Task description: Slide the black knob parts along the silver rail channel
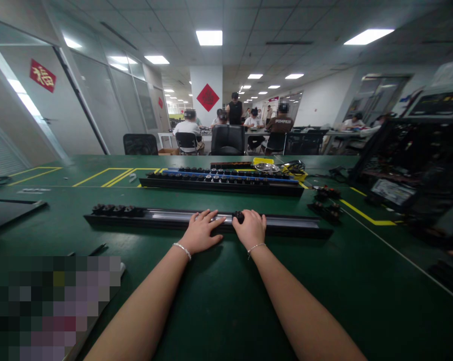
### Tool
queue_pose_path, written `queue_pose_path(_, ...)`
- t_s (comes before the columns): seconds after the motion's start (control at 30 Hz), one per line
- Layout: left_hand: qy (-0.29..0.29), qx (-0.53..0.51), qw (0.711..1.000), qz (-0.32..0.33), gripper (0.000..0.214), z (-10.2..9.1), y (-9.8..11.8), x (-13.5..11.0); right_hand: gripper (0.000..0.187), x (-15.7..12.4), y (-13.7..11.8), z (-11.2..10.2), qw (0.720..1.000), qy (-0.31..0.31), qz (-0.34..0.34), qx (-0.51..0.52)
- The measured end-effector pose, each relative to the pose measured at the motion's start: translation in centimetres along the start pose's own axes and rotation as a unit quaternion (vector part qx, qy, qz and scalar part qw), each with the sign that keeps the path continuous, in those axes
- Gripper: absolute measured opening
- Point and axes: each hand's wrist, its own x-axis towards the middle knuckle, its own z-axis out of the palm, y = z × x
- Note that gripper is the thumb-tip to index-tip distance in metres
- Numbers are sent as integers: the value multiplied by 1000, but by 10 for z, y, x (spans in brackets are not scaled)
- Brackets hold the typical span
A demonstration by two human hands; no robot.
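Note:
A long black channel rail (166,217) lies across the green table in front of me. Several small black round parts (114,209) sit in a row at its left end. My left hand (204,231) rests on the middle of the rail, fingers spread. Just to its right, my right hand (251,228) is closed around a small black part (239,217) in the rail's channel. Its exact kind is too small to tell, and my fingers partly cover it.
Behind stands another long black rail (226,186) with rows of small parts. A yellow tray and metal dish (267,168) sit beyond it. Loose black parts (326,210) lie right, near a large dark machine (395,165). A dark flat panel (14,213) is at left. People sit farther back.

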Motion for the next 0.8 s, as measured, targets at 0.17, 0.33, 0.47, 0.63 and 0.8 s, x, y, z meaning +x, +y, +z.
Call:
queue_pose_path(0.17,4,0,1000,0,58,1,0,0,27,0,3,-1,1000,9,7,2)
queue_pose_path(0.33,4,-4,1000,1,58,0,0,0,27,1,6,-3,1000,11,11,-1)
queue_pose_path(0.47,3,-9,1000,-2,58,0,0,0,28,1,8,-6,1000,14,12,-3)
queue_pose_path(0.63,1,-11,1000,-3,58,-1,0,0,30,1,11,-8,1000,16,16,-9)
queue_pose_path(0.8,4,-8,1000,-1,58,-1,0,0,31,2,14,-8,1000,20,21,-11)
